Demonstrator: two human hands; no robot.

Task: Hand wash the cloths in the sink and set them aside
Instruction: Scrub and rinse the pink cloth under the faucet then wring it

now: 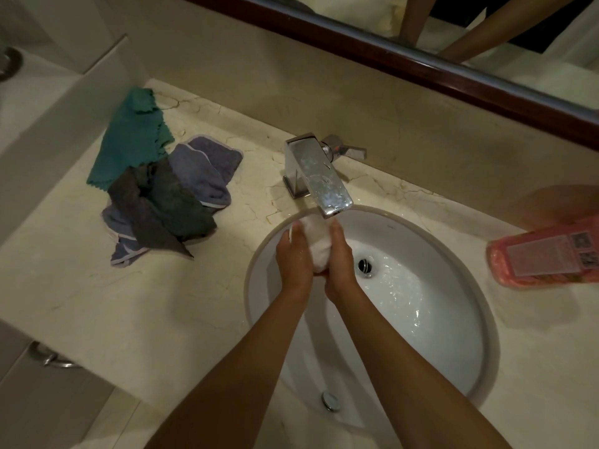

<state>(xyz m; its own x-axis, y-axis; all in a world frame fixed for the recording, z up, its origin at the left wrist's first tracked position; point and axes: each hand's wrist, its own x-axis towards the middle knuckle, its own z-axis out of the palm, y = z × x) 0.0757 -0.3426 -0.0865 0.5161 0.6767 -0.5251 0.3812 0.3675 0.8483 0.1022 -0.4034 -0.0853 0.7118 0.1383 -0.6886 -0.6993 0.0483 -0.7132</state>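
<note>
Squeezing a bunched white cloth (319, 246) between both hands over the far-left part of the white sink (431, 358), right under the tip of the chrome faucet (319, 176). Left hand (293, 259) cupped on the cloth's left side, fingers curled round it; right hand (340, 257) wrapped round its right side, thumb up by the spout. Gripping it together, palms nearly facing. Water pooled and rippling around the drain (365, 265), just right of the hands; whether a stream is running from the spout is hard to tell, perhaps hidden by the cloth.

Piled on the marble counter (97, 299), left of the faucet and well apart from the basin rim: a teal cloth (133, 137) farthest, a blue-grey cloth (204, 166) with pale edging, and a dark grey cloth (162, 212) draped across both, its near corner pointing toward the counter's bare near stretch. Bare counter between that pile and the sink's left rim, and more along the near-left edge.

Lying on its side at the right edge, near the basin's right rim: a pink bottle (544, 257), blurred, label up. Running along the far wall above the faucet: a dark wooden mirror frame (421, 72).
</note>
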